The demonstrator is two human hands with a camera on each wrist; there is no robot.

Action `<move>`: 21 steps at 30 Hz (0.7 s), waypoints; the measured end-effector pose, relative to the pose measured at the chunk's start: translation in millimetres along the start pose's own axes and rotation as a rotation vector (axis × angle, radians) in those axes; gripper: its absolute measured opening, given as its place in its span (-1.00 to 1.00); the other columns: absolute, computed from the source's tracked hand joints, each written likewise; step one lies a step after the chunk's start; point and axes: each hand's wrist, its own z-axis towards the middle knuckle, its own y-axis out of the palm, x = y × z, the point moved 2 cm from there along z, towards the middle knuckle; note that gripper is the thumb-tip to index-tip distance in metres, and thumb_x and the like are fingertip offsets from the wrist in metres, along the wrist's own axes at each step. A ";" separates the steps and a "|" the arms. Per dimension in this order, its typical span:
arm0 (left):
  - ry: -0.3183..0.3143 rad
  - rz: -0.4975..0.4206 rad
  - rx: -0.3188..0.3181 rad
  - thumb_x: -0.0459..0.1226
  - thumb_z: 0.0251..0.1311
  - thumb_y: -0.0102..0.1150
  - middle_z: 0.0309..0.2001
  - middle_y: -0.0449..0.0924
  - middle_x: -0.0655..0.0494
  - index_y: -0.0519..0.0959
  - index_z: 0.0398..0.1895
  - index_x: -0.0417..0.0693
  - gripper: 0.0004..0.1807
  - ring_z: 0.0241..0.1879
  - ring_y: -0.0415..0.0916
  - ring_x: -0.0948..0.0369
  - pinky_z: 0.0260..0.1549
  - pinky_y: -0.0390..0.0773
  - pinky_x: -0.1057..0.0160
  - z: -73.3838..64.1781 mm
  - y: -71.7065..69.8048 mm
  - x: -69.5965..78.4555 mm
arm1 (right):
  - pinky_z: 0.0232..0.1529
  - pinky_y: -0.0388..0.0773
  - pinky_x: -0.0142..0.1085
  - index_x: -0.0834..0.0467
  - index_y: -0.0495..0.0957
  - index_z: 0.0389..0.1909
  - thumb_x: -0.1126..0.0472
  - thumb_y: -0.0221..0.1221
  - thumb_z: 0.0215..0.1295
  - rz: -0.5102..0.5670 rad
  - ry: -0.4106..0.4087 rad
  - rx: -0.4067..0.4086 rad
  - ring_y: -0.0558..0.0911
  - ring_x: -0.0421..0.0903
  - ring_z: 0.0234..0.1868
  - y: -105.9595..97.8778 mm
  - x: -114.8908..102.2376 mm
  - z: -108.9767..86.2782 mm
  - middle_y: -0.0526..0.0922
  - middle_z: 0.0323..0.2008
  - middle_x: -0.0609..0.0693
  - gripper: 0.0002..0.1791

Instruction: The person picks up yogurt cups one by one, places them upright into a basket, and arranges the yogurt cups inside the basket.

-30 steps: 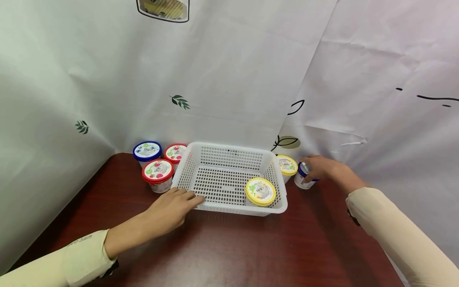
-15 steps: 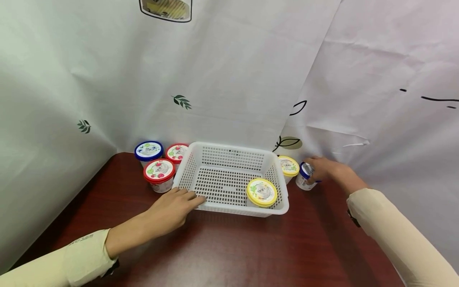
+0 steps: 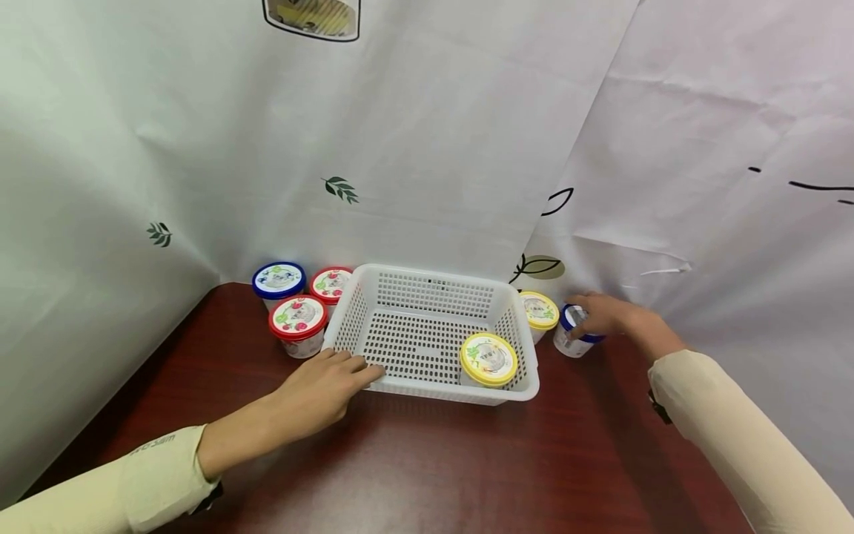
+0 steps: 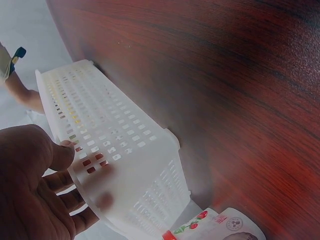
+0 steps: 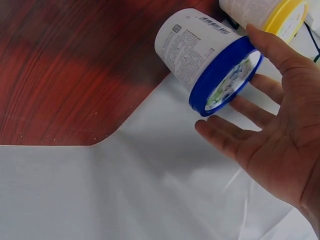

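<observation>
My left hand (image 3: 322, 387) holds the near left rim of a white perforated plastic basket (image 3: 427, 387). In the left wrist view the thumb lies against the basket's outer wall, with the other fingers on the rim's far side. A tub with a yellow lid (image 3: 488, 359) stands inside the basket's right end. Right of the basket, my right hand (image 3: 603, 314) is at a white tub with a blue lid (image 3: 575, 343). In the right wrist view its fingers are spread loosely about the blue lid (image 5: 215, 80), thumb tip at the lid's edge; some fingertips are hidden behind it.
Another yellow-lidded tub (image 3: 539, 310) stands between the basket and the blue-lidded tub. Left of the basket are two red-lidded tubs, a front one (image 3: 298, 326) and a back one (image 3: 330, 283), and a blue-lidded tub (image 3: 279, 280). White printed cloth (image 3: 434, 148) hangs behind the brown table (image 3: 434, 467).
The head view has shifted slightly. Somewhat more of the blue lid shows under my right hand. The left hand and the basket have kept their places.
</observation>
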 end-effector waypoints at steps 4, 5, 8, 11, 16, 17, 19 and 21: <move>0.000 0.001 -0.003 -0.48 0.13 0.50 -0.05 0.81 0.10 0.73 0.24 0.07 -0.42 -0.06 0.76 0.04 -0.04 0.74 0.00 0.2 0.4 -0.1 | 0.29 0.70 0.33 0.41 0.39 0.61 -0.14 0.49 0.32 0.043 0.028 -0.017 0.65 0.47 0.34 -4.0 -2.7 -1.6 0.54 0.42 0.57 0.04; 0.001 0.000 -0.003 -0.48 0.13 0.50 -0.05 0.81 0.10 0.73 0.24 0.07 -0.42 -0.06 0.76 0.04 -0.04 0.74 0.00 0.1 0.2 0.0 | 0.25 0.72 0.30 0.39 0.41 0.60 -0.15 0.49 0.31 0.048 0.028 -0.009 0.68 0.44 0.31 -4.4 -1.5 -0.8 0.58 0.40 0.55 0.02; 0.002 -0.001 -0.002 -0.48 0.13 0.51 -0.05 0.81 0.10 0.73 0.25 0.08 -0.42 -0.06 0.77 0.04 -0.04 0.74 0.00 -0.2 0.1 -0.1 | 0.21 0.75 0.28 0.37 0.47 0.57 -0.18 0.50 0.30 0.061 0.015 0.005 0.72 0.42 0.26 -5.5 1.8 1.6 0.63 0.35 0.53 0.00; 0.003 0.001 0.003 -0.48 0.12 0.50 -0.06 0.81 0.10 0.73 0.24 0.08 -0.42 -0.06 0.77 0.04 -0.05 0.74 0.01 -1.0 -0.1 -0.4 | 0.24 0.73 0.30 0.36 0.48 0.56 -0.19 0.51 0.30 0.071 0.009 0.001 0.71 0.44 0.29 -6.8 3.8 3.2 0.63 0.37 0.53 0.00; 0.002 0.003 0.007 -0.49 0.14 0.50 -0.05 0.81 0.10 0.73 0.23 0.06 -0.43 -0.06 0.77 0.05 -0.02 0.75 0.01 -1.2 0.1 -0.1 | 0.31 0.68 0.38 0.39 0.39 0.62 -0.16 0.48 0.35 0.106 0.053 -0.050 0.63 0.52 0.38 -7.3 2.9 3.0 0.52 0.46 0.57 0.03; 0.003 0.002 0.005 -0.48 0.13 0.51 -0.05 0.81 0.10 0.73 0.24 0.06 -0.43 -0.05 0.77 0.05 -0.01 0.76 0.00 -1.0 -0.1 0.0 | 0.31 0.67 0.38 0.39 0.36 0.64 -0.15 0.48 0.36 0.110 0.064 -0.063 0.62 0.53 0.39 -7.1 3.1 2.8 0.50 0.48 0.58 0.04; 0.003 -0.001 -0.003 -0.49 0.14 0.51 -0.03 0.82 0.09 0.73 0.25 0.06 -0.42 -0.04 0.78 0.04 0.01 0.77 -0.01 -0.6 -0.6 0.2 | 0.33 0.66 0.39 0.38 0.31 0.67 -0.16 0.48 0.38 0.121 0.082 -0.084 0.59 0.53 0.41 -6.6 2.5 2.2 0.46 0.51 0.58 0.06; 0.001 -0.003 -0.013 -0.48 0.14 0.51 -0.02 0.82 0.08 0.73 0.26 0.06 -0.42 -0.03 0.78 0.03 0.04 0.77 -0.03 -0.2 -1.0 0.2 | 0.34 0.65 0.40 0.37 0.28 0.69 -0.17 0.47 0.40 0.128 0.090 -0.098 0.58 0.54 0.43 -6.4 2.1 1.7 0.43 0.53 0.57 0.08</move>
